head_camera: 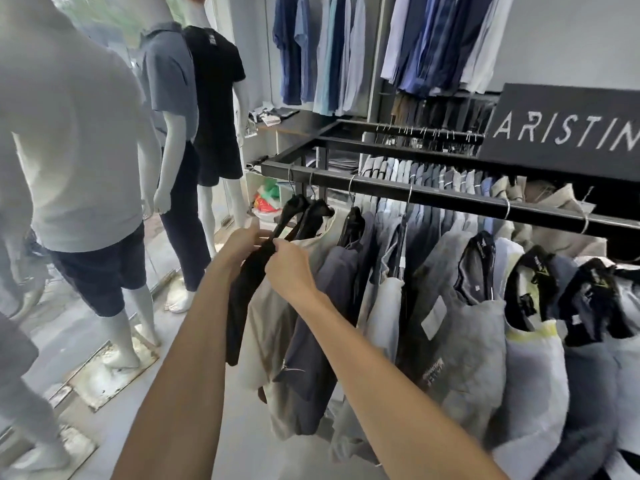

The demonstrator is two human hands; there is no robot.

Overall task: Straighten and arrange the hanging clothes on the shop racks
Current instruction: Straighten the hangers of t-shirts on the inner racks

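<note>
At left end of rail [450,197]: black shirt [242,306], pinched at shoulder by right hand [289,270], apparently gripped from behind by left hand [242,242].

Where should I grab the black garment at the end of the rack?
Pinch the black garment at its shoulder, just under the black hanger, coming from the rail's open left end. It hangs edge-on against the beige shirt, so only that side is free. The left hand and right hand pinch it there.
</note>
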